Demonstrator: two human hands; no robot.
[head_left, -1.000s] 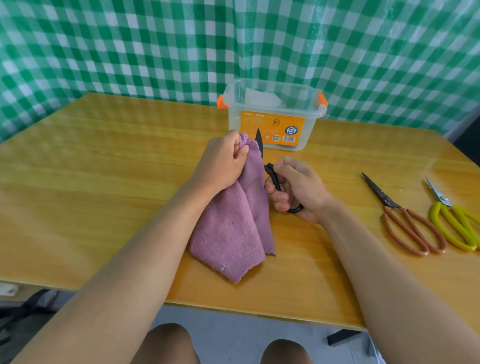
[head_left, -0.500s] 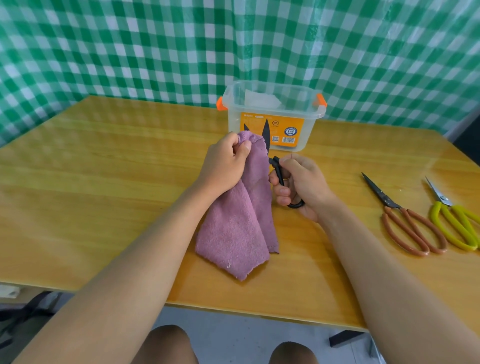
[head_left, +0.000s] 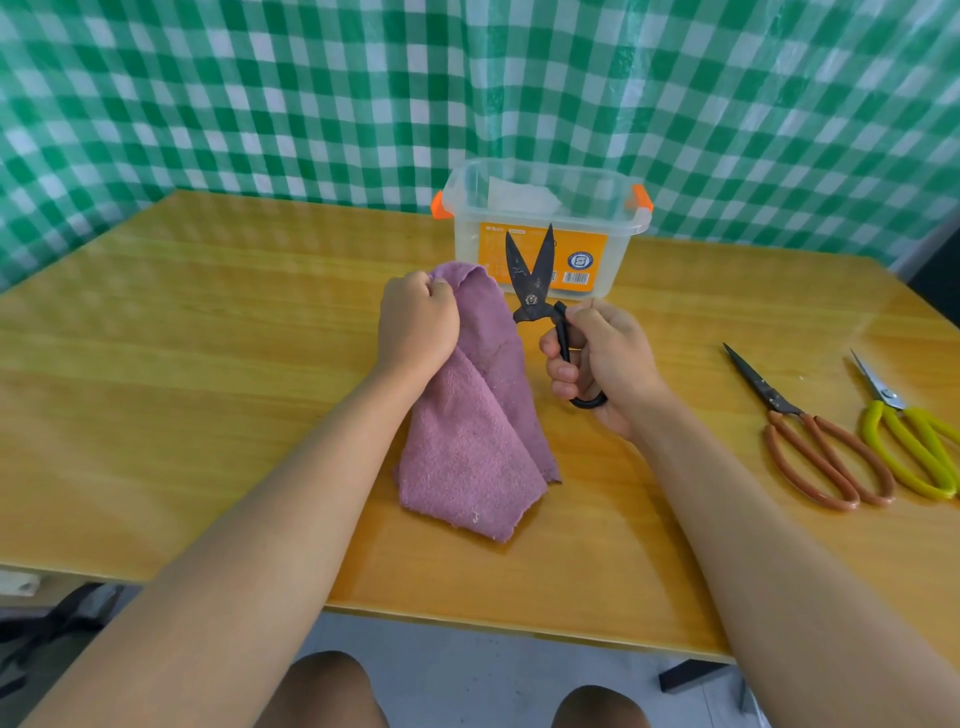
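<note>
My left hand (head_left: 415, 322) grips the top of a purple cloth (head_left: 478, 431); the cloth hangs from it and its lower part lies on the wooden table (head_left: 208, 364). My right hand (head_left: 602, 364) holds black scissors (head_left: 535, 291) by their handles. The scissors stand upright just right of the cloth, apart from it, with both dark blades spread in a V and pointing up in front of the box.
A clear plastic box (head_left: 540, 228) with orange clips stands behind the hands. Scissors with brown handles (head_left: 810, 436) and scissors with yellow handles (head_left: 909, 436) lie at the right of the table. A green checked curtain hangs behind. The table's front edge is close to my knees.
The black scissors have come out from behind the cloth, moving right and up, and their blades have spread apart. My left hand still holds the cloth in about the same place.
</note>
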